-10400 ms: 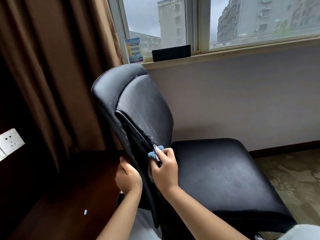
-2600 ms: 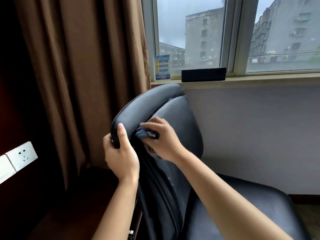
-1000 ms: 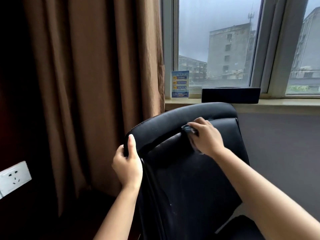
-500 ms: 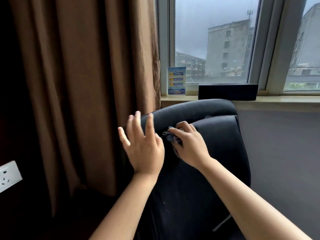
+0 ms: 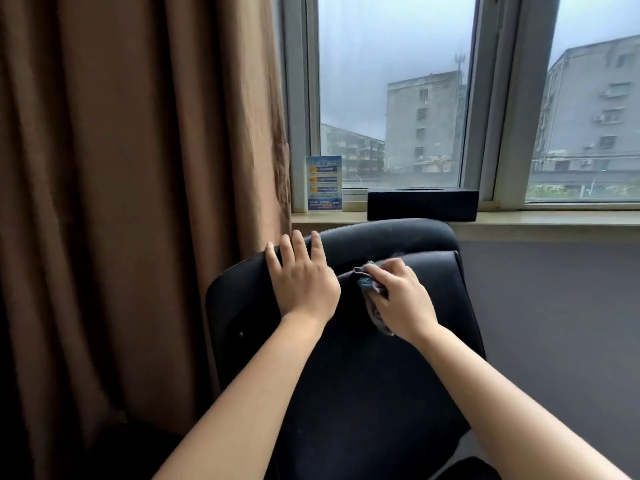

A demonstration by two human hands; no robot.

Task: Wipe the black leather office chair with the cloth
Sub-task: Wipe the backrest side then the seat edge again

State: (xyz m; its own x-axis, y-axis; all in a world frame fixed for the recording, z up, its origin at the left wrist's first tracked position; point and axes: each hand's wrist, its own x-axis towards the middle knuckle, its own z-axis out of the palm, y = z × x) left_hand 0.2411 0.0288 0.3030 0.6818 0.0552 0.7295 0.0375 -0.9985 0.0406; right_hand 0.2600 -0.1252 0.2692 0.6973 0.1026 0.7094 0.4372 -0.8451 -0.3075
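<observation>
**Left hand moves from a grip to a flat brace on the chair back**

The left hand point(image 5: 301, 282) now lies flat on the upper back of the black leather office chair point(image 5: 346, 358), fingers straight and reaching over its top edge. A second ago it was clamped round that edge with the thumb up; half a second ago it hung in the air with fingers spread. So it has let go and settled again as an open-palmed brace, closer to the wiping hand.

The right hand point(image 5: 401, 299) grips the bunched grey-blue cloth point(image 5: 369, 285), fingers curled over it, and presses it against the chair just below the top roll, right beside the left hand. It has drifted only a little along this seam.

The chair stands directly below the window sill point(image 5: 554, 220), where a black box point(image 5: 422, 204) and a small blue card point(image 5: 323, 183) sit just above its top; a brown curtain point(image 5: 138, 202) hangs to the chair's left.

Judging by this, the wiping has climbed to the headrest area, and the flat brace should steady the back against sideways strokes there.
</observation>
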